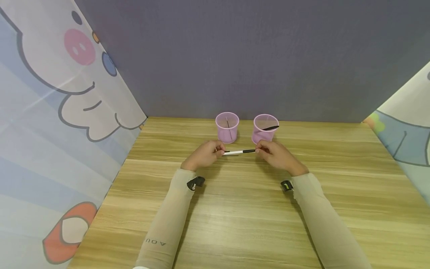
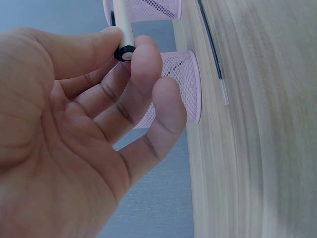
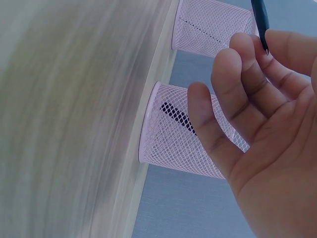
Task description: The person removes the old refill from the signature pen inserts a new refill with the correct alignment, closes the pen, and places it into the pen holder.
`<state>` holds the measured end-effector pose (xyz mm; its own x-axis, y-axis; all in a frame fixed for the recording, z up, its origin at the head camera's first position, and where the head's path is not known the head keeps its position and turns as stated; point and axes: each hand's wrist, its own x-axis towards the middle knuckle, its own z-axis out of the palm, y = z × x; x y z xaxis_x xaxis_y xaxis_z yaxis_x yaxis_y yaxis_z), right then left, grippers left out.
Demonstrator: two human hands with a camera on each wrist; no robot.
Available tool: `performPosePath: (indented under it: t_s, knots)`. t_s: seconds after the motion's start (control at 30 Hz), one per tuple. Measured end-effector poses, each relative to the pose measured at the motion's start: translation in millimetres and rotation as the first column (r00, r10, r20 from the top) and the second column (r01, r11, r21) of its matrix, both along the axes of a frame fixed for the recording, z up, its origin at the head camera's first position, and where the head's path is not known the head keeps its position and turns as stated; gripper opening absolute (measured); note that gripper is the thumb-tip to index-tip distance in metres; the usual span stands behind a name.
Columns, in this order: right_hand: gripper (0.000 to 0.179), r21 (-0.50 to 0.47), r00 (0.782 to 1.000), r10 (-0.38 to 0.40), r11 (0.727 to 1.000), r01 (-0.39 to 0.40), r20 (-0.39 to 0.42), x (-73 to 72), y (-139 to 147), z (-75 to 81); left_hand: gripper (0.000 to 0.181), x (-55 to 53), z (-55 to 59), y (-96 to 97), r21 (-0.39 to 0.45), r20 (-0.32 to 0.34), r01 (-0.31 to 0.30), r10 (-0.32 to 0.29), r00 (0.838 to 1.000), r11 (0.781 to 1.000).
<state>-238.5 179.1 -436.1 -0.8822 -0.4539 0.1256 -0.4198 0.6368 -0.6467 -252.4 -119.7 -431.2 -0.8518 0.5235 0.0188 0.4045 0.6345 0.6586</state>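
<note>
A white pen (image 1: 235,152) with a black front section and black clip lies level between the two hands, above the table. My left hand (image 1: 206,154) pinches its clip end between thumb and fingers; the round end cap shows in the left wrist view. At the opposite end, my right hand (image 1: 275,155) holds the pen by its black front section (image 3: 259,20), thumb and index finger close around the metal point. Below the pen, a thin dark pen refill (image 2: 212,42) with a clear end rests on the table.
Two pink mesh cups stand near the table's back edge. The left cup (image 1: 227,135) holds a thin dark stick; in the right cup (image 1: 256,135) leans a black pen-like piece (image 1: 270,128). A grey panel (image 1: 248,59) rises behind the wooden table (image 1: 235,224).
</note>
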Motion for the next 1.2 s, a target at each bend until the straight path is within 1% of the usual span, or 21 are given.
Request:
performPosePath:
  t_s: [0.27, 0.6, 0.9, 1.2]
  knots:
    - [0.015, 0.004, 1.0, 0.002, 1.0, -0.002, 0.015, -1.0, 0.7, -1.2, 0.012, -1.3, -1.1, 0.5, -0.004, 0.001, 0.003, -0.003, 1.0, 1.0]
    - [0.017, 0.011, 1.0, -0.002, 1.0, 0.002, 0.029, -1.6, 0.3, -2.9, 0.012, -0.2, -0.2, 0.3, 0.0, -0.003, 0.003, -0.003, 1.0, 1.0]
    - [0.02, 0.016, 0.999, 0.003, 1.0, -0.003, 0.042, -2.5, 0.0, -4.0, 0.011, 0.1, -0.5, 0.8, -0.005, -0.017, 0.005, -0.005, 1.0, 1.0]
    - [0.025, 0.033, 1.0, 0.018, 0.999, -0.019, 0.017, -2.8, -1.0, -4.2, 0.012, -0.1, -0.6, 0.9, 0.005, -0.012, 0.011, -0.011, 1.0, 1.0]
